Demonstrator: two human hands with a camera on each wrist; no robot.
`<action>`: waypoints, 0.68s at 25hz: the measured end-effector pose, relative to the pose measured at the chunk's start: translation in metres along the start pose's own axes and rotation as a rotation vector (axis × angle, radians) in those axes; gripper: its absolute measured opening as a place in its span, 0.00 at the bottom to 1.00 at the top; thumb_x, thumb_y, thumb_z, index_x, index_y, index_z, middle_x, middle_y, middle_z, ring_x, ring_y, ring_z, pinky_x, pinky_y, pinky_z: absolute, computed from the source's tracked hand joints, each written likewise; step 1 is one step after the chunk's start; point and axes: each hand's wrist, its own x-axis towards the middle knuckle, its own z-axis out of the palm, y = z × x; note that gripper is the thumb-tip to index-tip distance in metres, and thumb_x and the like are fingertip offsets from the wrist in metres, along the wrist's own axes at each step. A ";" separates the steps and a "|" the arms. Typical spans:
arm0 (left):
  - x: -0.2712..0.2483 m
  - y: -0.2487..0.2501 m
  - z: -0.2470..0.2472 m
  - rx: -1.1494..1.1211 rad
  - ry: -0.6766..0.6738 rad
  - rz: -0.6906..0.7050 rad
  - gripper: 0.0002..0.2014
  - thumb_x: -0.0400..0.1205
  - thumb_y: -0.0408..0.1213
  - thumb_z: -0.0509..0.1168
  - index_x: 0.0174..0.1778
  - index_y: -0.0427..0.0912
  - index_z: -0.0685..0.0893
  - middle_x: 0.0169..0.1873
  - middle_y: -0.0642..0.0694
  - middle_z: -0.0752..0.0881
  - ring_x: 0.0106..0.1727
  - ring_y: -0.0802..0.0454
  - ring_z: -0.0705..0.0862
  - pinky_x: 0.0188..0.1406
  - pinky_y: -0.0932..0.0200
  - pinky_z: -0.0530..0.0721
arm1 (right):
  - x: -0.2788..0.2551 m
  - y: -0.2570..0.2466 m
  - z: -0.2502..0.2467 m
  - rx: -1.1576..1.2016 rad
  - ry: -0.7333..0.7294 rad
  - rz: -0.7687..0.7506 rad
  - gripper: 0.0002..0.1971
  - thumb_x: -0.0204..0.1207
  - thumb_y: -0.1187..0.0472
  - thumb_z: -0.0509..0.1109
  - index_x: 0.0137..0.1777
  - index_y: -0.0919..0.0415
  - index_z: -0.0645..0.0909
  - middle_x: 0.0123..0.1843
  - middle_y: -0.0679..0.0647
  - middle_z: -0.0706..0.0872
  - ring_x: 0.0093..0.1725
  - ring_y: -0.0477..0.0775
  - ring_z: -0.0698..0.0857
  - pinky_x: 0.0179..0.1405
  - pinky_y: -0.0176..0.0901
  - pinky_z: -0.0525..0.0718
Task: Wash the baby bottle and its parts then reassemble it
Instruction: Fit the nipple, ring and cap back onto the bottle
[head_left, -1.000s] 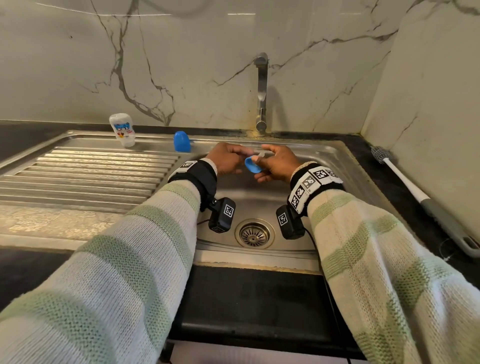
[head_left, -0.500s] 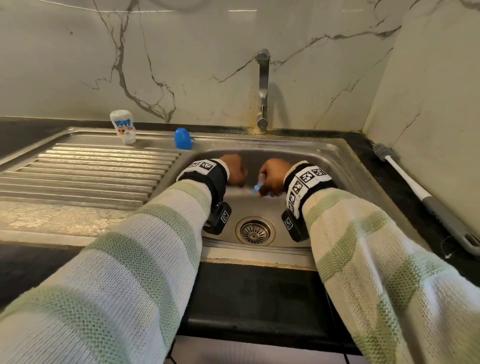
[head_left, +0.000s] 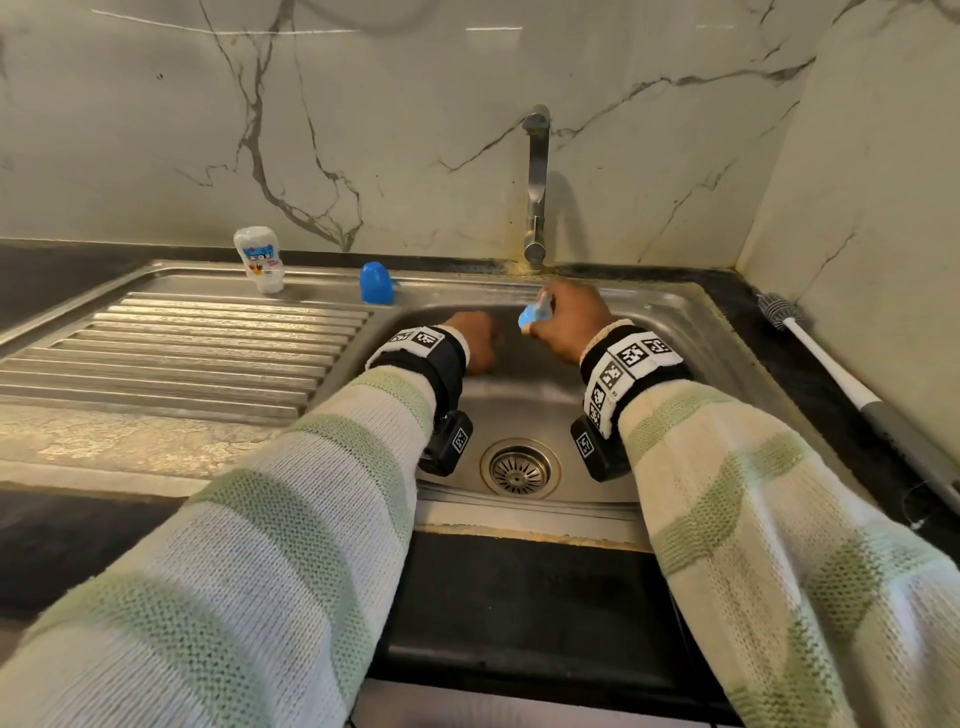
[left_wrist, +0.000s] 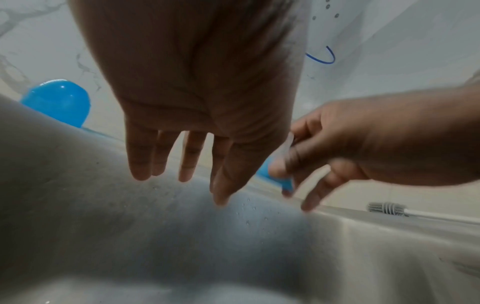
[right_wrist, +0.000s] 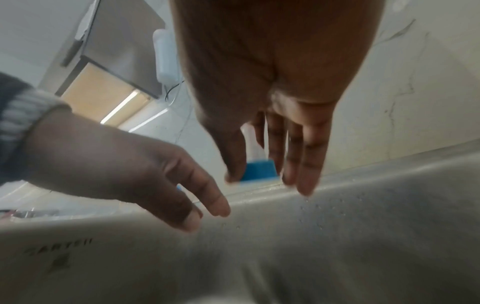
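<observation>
Left hand (head_left: 475, 340) hangs empty, fingers straight, over the sink basin (head_left: 519, 400). Right hand (head_left: 571, 319) pinches the blue collar with clear nipple (head_left: 535, 314) near the back rim. Risk: wet silicone slips from that light pinch, drops toward the drain (head_left: 519, 469).

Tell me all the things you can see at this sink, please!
Bottle body: one, white with picture, upright behind drainboard.
Cap: one, blue, sink ledge beside basin.
Teat with ring: one, clear and blue, held over basin.
Tap: one, silver, behind basin.
Sink: one, steel, with drain.
Bottle brush: one, white and grey, right counter.
Wall: marble, white.
Sleeves: two, cream and green.
Left hand: empty, fingers straight.
Right hand: pinches teat.
</observation>
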 end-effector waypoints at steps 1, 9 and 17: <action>0.001 -0.002 0.000 -0.009 0.010 -0.005 0.18 0.82 0.36 0.66 0.68 0.37 0.83 0.63 0.37 0.86 0.63 0.40 0.84 0.62 0.51 0.81 | -0.003 -0.002 0.004 -0.080 -0.146 0.004 0.17 0.69 0.54 0.81 0.51 0.63 0.84 0.47 0.58 0.87 0.48 0.60 0.86 0.49 0.50 0.85; 0.002 0.002 -0.001 0.024 0.090 -0.039 0.11 0.83 0.37 0.64 0.57 0.37 0.85 0.53 0.39 0.87 0.53 0.40 0.85 0.47 0.54 0.79 | -0.007 0.000 0.006 -0.052 -0.174 0.036 0.14 0.68 0.55 0.82 0.45 0.61 0.84 0.46 0.57 0.87 0.46 0.57 0.85 0.43 0.42 0.78; 0.004 -0.008 0.000 0.009 0.060 -0.087 0.14 0.85 0.41 0.61 0.56 0.35 0.85 0.53 0.37 0.88 0.54 0.39 0.86 0.47 0.53 0.80 | -0.006 0.002 0.008 -0.069 -0.164 0.018 0.16 0.69 0.54 0.81 0.49 0.64 0.85 0.47 0.55 0.86 0.47 0.55 0.85 0.44 0.41 0.77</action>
